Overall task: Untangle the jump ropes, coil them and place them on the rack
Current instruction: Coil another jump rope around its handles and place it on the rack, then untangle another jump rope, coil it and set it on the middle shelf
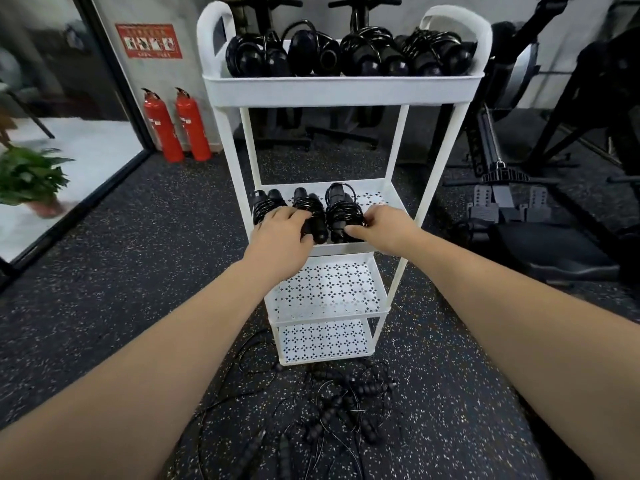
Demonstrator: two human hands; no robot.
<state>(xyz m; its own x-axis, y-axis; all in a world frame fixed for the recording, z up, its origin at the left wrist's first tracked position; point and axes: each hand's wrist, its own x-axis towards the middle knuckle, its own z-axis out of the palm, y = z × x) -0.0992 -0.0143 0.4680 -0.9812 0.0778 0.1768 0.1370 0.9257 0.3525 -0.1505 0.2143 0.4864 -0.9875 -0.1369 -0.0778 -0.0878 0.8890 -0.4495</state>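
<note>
At the foot of the rack [339,90], nearest the person, the tangled ropes [346,410] lie heaped on the floor, not yet sorted. Up on the rack's second shelf sit three coiled ropes. The left hand [280,230] curls over the middle coil [310,206], and the right hand [384,225] pinches the right coil [341,206] between thumb and fingers. Each bundle's long axis runs front to back, handle butts pointing at the person. On the rack's top shelf four more coils [346,53] lie the same way. I judge the task a little over half done.
</note>
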